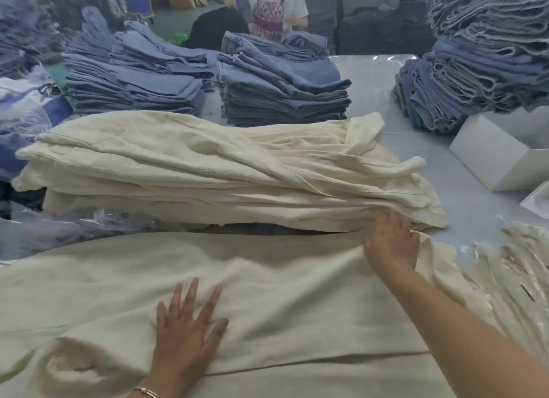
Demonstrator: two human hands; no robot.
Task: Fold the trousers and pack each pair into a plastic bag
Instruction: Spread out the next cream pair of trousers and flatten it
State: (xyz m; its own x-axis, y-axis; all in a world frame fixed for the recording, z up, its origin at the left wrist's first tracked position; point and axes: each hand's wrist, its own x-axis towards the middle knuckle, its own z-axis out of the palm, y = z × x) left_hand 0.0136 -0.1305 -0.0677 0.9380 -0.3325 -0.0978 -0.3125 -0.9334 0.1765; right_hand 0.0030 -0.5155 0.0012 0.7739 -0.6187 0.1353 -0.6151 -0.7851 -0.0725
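Note:
A cream pair of trousers (282,281) lies spread flat across the near table. My left hand (187,329) rests flat on it near the middle, fingers apart. My right hand (392,243) lies palm down on the far right part of the same pair, fingers reaching the foot of a tall stack of cream trousers (208,171) just behind. Whether it pinches the cloth I cannot tell. Clear plastic bags (520,267) lie in a crumpled heap at the right edge.
Stacks of folded blue jeans (282,91) stand at the back, with another stack (127,79) to the left and a tall pile (481,55) at the right. A white box (499,156) sits at the right. A person in an apron (273,8) stands far behind.

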